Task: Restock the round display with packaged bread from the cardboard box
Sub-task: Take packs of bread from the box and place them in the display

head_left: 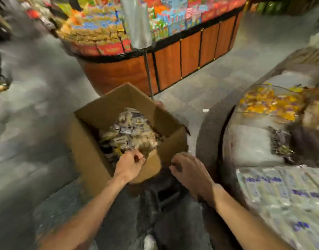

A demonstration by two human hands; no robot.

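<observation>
Head view: centre frame, left hand (130, 162) curls among bread packets (129, 130) at box (86, 147) rim, grasp unclear; right hand (189, 170) loosely curled, empty. Best gather a firm bunch, lift clear.

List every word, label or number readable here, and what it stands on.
None can be read; the frame is motion-blurred.
Blue print on the clear packets: blurred.
Yellow print on the red packs: blurred.
Labels on the bread packs in the box: too small, blurred.

print on the bread packages (281, 192) blurs beyond reading.
</observation>
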